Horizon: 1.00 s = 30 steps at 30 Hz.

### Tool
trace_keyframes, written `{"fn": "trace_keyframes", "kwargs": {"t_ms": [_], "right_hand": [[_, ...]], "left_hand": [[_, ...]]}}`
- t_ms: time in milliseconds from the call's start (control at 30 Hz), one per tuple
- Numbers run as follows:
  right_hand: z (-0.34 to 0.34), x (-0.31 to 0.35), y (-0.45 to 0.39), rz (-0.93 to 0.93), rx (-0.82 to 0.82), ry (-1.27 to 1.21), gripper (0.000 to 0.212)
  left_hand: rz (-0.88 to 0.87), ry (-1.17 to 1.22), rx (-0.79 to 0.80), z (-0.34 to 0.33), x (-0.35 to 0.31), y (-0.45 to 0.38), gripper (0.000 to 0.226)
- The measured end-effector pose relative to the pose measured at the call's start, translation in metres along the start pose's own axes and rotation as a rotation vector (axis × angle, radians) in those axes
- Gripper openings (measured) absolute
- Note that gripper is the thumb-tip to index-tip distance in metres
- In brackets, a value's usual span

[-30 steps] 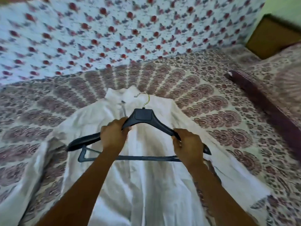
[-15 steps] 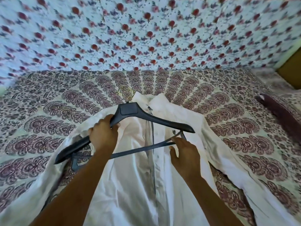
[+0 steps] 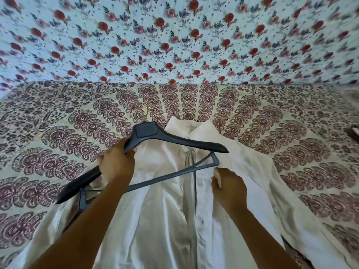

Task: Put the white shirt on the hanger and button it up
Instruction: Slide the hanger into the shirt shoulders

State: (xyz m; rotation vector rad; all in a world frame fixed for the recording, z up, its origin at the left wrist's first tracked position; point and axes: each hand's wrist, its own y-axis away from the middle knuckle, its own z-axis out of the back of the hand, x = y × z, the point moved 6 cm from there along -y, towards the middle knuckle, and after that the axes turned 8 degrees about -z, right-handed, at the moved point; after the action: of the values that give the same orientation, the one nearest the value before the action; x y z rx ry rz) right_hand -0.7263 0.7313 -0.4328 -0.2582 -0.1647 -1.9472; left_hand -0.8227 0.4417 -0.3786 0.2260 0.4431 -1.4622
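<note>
The right hand (image 3: 229, 186), having released the hanger (image 3: 147, 133), is now pinching the white shirt (image 3: 167, 220) placket beneath it. The left hand (image 3: 116, 164) is gripping the hanger's near arm, tilting it above the collar, probably for insertion.

My shirt (image 3: 171, 220): plain white, greyish shadow along button placket. Hanger (image 3: 174, 141) in my left grip (image 3: 116, 164): dark slate blue-grey plastic, hook (image 3: 142, 111) pale gold-green metal. Bedspread (image 3: 291, 136): cream ground, maroon and dark grey fan-shaped paisley motifs in arcs. Wall cloth (image 3: 174, 35): pale blue-white, red roses, small purple-blue leaf sprigs.
</note>
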Motion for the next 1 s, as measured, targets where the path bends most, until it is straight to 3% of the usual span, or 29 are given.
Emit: {"fn": "trace_keyframes", "kwargs": {"t_ms": [167, 267, 333, 467, 600, 733, 900, 1000], "right_hand": [[-0.048, 0.008, -0.027, -0.023, 0.131, -0.035, 0.063], [-0.061, 0.016, -0.037, -0.082, 0.131, -0.025, 0.078], [-0.058, 0.021, -0.044, -0.140, 0.052, -0.039, 0.071], [-0.050, 0.022, -0.060, -0.155, 0.023, -0.054, 0.036], [-0.034, -0.003, -0.074, -0.335, -0.060, -0.266, 0.026], [-0.021, -0.031, -0.078, -0.527, -0.222, -0.574, 0.047], [-0.008, -0.048, -0.077, -0.705, -0.241, -0.676, 0.033], [-0.001, -0.051, -0.078, -0.741, -0.245, -0.728, 0.038]], "left_hand": [[0.029, -0.041, -0.027, -0.009, 0.015, -0.019, 0.030], [0.052, -0.064, -0.026, -0.014, 0.024, -0.026, 0.031], [0.058, -0.069, -0.021, -0.018, 0.029, -0.028, 0.031], [0.072, -0.075, -0.032, -0.017, 0.031, -0.029, 0.031], [0.095, -0.052, -0.054, -0.010, 0.037, -0.027, 0.026], [0.116, -0.023, -0.052, -0.005, 0.039, -0.020, 0.024], [0.127, -0.039, -0.060, -0.001, 0.041, -0.014, 0.023], [0.115, -0.117, -0.056, -0.002, 0.044, -0.014, 0.025]]}}
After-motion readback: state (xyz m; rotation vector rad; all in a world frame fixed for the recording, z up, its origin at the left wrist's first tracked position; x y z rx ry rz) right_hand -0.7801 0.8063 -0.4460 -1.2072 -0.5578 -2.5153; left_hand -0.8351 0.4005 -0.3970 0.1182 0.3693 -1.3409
